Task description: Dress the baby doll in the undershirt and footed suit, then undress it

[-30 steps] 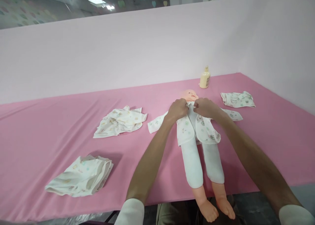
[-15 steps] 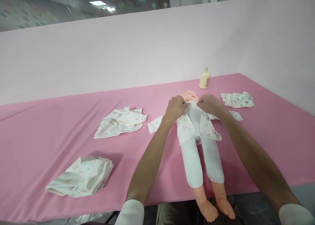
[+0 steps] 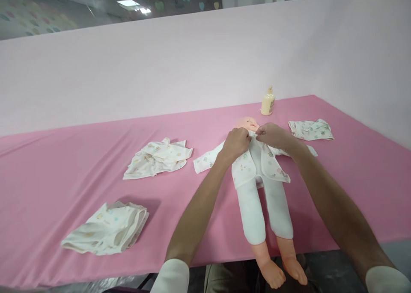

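Both hands are closed in a pinch on the printed baby jacket [image 3: 245, 169] at the doll's collar: the left hand [image 3: 236, 142] grips the left front edge, the right hand [image 3: 272, 135] the right one, and their knuckles nearly meet just below the chin, though the fingertips are too curled under to tell exactly how much cloth each holds. Both forearms reach straight out from the table's near edge, bare, with white cuffs at the bottom of the view. The baby doll [image 3: 257, 186] lies on its back on the pink table [image 3: 64, 173], head away, feet hanging past the near edge. The jacket is open lower down, showing white cloth beneath, its sleeves spread sideways.
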Available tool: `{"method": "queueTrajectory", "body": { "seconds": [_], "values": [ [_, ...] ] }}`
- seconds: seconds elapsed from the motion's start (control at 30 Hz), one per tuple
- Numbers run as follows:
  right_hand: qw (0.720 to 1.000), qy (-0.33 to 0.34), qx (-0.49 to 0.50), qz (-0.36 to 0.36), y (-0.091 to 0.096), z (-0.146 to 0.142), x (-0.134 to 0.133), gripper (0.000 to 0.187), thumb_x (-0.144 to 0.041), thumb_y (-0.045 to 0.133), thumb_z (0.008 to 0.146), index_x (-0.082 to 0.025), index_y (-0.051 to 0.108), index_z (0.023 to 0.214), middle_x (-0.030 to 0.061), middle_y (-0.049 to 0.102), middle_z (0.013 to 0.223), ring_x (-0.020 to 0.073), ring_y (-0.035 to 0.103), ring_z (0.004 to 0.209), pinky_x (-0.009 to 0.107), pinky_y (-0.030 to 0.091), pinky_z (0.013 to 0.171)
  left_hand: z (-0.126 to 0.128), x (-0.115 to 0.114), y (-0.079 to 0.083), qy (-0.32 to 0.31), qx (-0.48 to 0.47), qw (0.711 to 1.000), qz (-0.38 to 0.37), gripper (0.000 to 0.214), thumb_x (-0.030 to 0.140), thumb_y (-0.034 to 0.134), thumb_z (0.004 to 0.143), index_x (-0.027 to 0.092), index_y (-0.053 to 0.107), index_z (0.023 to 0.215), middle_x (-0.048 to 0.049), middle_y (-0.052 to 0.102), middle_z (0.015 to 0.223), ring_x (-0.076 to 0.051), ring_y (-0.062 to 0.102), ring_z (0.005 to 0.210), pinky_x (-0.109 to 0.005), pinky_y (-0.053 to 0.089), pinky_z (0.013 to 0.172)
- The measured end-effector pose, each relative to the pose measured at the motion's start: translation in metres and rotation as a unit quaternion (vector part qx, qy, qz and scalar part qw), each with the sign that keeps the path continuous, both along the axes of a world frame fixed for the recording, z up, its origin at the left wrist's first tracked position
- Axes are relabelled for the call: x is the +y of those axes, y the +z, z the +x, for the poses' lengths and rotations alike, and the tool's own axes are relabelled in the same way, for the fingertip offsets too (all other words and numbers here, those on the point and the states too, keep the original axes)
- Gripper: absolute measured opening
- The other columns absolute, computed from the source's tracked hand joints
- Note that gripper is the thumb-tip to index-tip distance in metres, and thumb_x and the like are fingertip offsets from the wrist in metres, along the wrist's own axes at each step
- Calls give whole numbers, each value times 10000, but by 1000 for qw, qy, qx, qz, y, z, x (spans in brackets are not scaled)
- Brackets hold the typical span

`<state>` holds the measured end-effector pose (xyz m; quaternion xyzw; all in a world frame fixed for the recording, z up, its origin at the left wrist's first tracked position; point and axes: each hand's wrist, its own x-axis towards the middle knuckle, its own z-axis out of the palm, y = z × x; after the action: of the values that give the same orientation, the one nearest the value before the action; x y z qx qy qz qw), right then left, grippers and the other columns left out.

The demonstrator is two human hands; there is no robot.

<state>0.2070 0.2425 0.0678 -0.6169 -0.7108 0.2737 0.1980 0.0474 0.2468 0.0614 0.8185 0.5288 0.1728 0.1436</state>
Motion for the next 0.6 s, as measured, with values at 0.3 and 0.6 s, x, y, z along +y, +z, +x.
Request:
{"method": "queueTrajectory", "body": {
  "seconds": [0.3, 0.6],
  "values": [
    [1000, -10, -15, -10, 1, -2, -2, 305, -91, 503, 695, -215, 258, 561, -47, 198, 591, 103, 194, 531, 288, 168, 524, 2, 2, -2, 17, 1, 1000, 12, 318, 141, 422, 826, 203, 242, 571, -19, 347, 578, -153, 373, 587, -311, 231, 597],
    [1000, -4, 2, 3, -4, -6, 2, 341, -86, 505, 698, -212, 241, 524, -44, 222, 569, 106, 215, 523, 281, 187, 503, 3, 3, -4, 15, -9, 1000, 18, 313, 152, 426, 830, 200, 259, 570, -34, 414, 574, -168, 444, 623, -315, 242, 612]
  ]
}}
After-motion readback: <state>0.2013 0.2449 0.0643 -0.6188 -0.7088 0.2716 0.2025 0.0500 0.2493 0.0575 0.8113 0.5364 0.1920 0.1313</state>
